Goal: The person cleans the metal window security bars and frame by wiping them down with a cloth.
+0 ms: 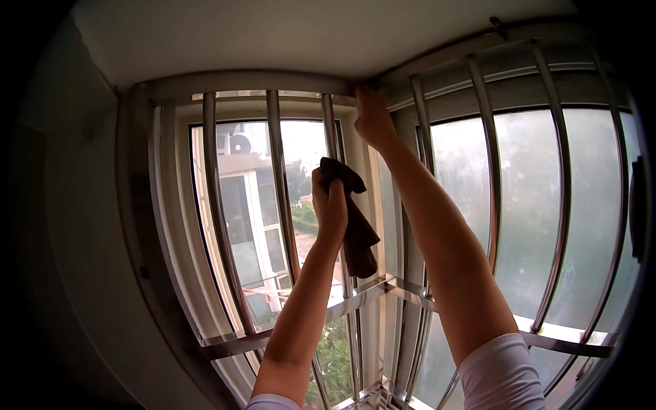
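My left hand [329, 205] is closed around a dark brown cloth [361, 239], which is bunched at the top and hangs down on the right. The cloth is against an upright metal bar [331, 126] of the window grille. Higher up, my right hand [373, 119] is raised to the corner under the ceiling. Its fingers are curled at the end of the grille's top rail [301, 96] and partly hidden in shadow.
Shiny upright bars [488, 157] run across both windows, joined by a lower crossbar [355, 301]. The right window pane [526, 205] is frosted. Beyond the left one are a building with an air conditioner [239, 144] and greenery. A wall [75, 239] stands at left.
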Tool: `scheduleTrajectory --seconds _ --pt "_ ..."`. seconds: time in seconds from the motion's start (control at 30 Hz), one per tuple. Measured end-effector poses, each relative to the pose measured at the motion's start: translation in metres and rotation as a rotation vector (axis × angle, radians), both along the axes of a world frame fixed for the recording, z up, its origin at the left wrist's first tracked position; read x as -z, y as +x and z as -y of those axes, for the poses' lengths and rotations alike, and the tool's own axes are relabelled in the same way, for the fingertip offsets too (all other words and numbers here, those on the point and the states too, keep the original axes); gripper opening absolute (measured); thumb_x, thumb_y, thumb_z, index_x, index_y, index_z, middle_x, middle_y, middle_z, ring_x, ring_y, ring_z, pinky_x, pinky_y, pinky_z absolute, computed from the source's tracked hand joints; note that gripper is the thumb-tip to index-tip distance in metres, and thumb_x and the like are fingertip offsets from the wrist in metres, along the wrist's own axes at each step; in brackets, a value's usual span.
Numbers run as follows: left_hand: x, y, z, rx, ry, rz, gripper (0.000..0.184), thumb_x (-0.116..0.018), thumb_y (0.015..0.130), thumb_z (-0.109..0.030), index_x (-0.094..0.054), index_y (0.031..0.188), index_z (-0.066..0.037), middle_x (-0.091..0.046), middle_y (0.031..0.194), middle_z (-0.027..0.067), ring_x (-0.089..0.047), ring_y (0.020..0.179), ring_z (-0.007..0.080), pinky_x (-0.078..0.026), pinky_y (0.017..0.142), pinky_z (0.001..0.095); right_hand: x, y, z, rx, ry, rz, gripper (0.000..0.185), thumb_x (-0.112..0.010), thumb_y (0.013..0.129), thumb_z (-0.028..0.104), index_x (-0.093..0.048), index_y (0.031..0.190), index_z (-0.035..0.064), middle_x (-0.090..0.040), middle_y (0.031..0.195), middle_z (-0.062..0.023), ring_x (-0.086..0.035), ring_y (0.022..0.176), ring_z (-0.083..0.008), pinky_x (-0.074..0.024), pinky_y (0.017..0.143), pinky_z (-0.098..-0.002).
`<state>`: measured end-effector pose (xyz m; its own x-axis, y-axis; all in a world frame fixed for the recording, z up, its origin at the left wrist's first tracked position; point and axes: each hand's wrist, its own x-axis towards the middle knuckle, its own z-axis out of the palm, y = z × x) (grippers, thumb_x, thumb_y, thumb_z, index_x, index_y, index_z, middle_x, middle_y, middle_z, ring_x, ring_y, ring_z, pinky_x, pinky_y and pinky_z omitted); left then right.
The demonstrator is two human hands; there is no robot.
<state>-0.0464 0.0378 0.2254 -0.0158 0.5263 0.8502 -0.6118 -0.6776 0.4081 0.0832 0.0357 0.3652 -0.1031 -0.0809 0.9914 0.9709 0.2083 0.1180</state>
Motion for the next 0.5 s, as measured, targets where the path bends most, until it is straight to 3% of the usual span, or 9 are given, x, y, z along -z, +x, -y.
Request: scheduleTrajectory --seconds 0.03,0.17,0.23,0.27,0.33,0.47,0.5 --pt "-0.001 0.000 0.002 -0.055 0.000 -0.002 0.017 -0.044 0.083 -0.010 -0.049 0.099 -0.005 -0.052 0.077 0.0050 -0.049 0.064 0.0119 -0.042 0.058 0.0270 0.003 0.001 -0.001 -0.095 0.212 0.111 0.057 -0.044 0.069 -0.013 -0.047 0.124 -0.0004 -0.047 0.123 -0.0182 -0.046 0.115 -0.0356 -0.0390 0.098 -0.0407" --pt "0.002 0.006 -0.009 -0.107 0.003 0.019 0.017 -0.045 0.083 -0.010 -0.049 0.098 -0.004 -0.053 0.077 0.0060 -0.050 0.065 0.0136 -0.043 0.059 0.0290 0.028 -0.006 0.003 -0.196 0.120 -0.142 0.059 -0.039 0.069 -0.016 -0.046 0.125 0.0014 -0.048 0.118 -0.0178 -0.048 0.109 -0.0335 -0.0398 0.094 -0.0398" --pt "0.004 0.009 -0.011 -0.197 0.049 0.052 0.018 -0.045 0.083 -0.010 -0.049 0.099 -0.004 -0.053 0.077 0.0078 -0.051 0.065 0.0163 -0.044 0.061 0.0309 0.026 -0.003 -0.010 -0.402 0.227 -0.315 0.054 -0.043 0.067 -0.011 -0.055 0.117 0.0071 -0.055 0.102 -0.0168 -0.052 0.105 -0.0346 -0.0443 0.090 -0.0400" --pt "0.006 0.010 -0.011 -0.195 0.048 0.048 0.018 -0.045 0.083 -0.010 -0.049 0.099 -0.004 -0.053 0.077 0.0078 -0.051 0.065 0.0163 -0.044 0.061 0.0309 0.018 0.003 -0.013 -0.399 0.226 -0.318 0.054 -0.043 0.067 -0.011 -0.055 0.117 0.0071 -0.055 0.102 -0.0168 -0.052 0.105 -0.0346 -0.0443 0.090 -0.0400" --pt "0.010 0.009 -0.007 -0.247 0.013 0.018 0.018 -0.044 0.082 -0.009 -0.049 0.099 -0.004 -0.054 0.076 0.0097 -0.052 0.066 0.0181 -0.044 0.062 0.0318 -0.002 0.008 -0.007 -0.320 -0.111 -0.478 0.044 -0.045 0.069 -0.009 -0.063 0.107 0.0037 -0.060 0.091 -0.0173 -0.059 0.094 -0.0348 -0.0485 0.082 -0.0402" --pt "0.023 0.011 -0.014 -0.304 0.012 0.023 0.018 -0.044 0.082 -0.008 -0.049 0.099 -0.004 -0.055 0.077 0.0108 -0.052 0.067 0.0193 -0.044 0.062 0.0323 -0.009 0.005 -0.019 -0.336 0.044 -0.483 0.029 -0.051 0.075 -0.001 -0.067 0.099 -0.0001 -0.065 0.088 -0.0181 -0.064 0.084 -0.0325 -0.0510 0.075 -0.0392" --pt "0.025 0.010 -0.013 -0.291 0.015 0.020 0.018 -0.043 0.082 -0.008 -0.049 0.099 -0.004 -0.055 0.077 0.0112 -0.052 0.067 0.0200 -0.044 0.063 0.0327 -0.009 0.004 -0.021 -0.523 0.045 -0.555 0.027 -0.055 0.076 0.003 -0.067 0.101 0.0008 -0.065 0.093 -0.0184 -0.064 0.087 -0.0305 -0.0509 0.075 -0.0377"
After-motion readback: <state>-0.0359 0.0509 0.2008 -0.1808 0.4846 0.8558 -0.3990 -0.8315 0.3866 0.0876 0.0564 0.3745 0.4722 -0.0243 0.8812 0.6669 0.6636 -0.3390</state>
